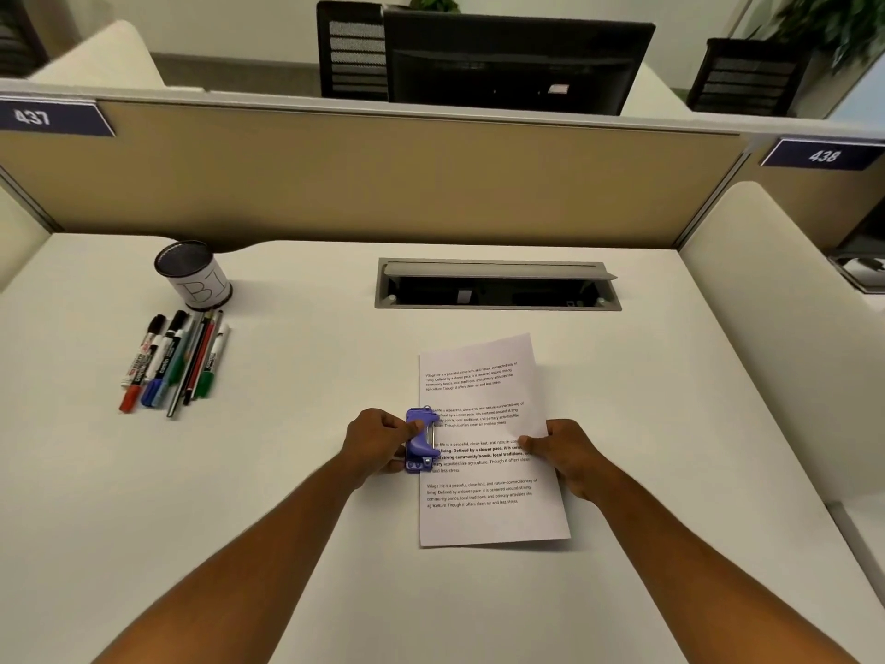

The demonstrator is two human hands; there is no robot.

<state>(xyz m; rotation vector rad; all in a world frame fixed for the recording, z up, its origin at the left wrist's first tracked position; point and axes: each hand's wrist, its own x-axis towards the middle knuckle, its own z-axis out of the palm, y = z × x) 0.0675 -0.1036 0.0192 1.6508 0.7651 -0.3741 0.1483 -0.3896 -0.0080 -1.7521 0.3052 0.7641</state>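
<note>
A printed sheet of paper (483, 510) lies on the white desk (297, 472) in front of me. A purple hole punch (420, 440) sits on the sheet's left edge, about halfway down. My left hand (378, 443) grips the punch, thumb on top of its lever. My right hand (567, 455) pinches the sheet's right edge, thumb lying on the paper.
Several markers and pencils (175, 361) lie in a row at the left, below a mesh pen cup (194, 275) labelled "B1". An open cable tray (495, 285) is set into the desk behind the sheet. A tan partition (383, 179) closes the back.
</note>
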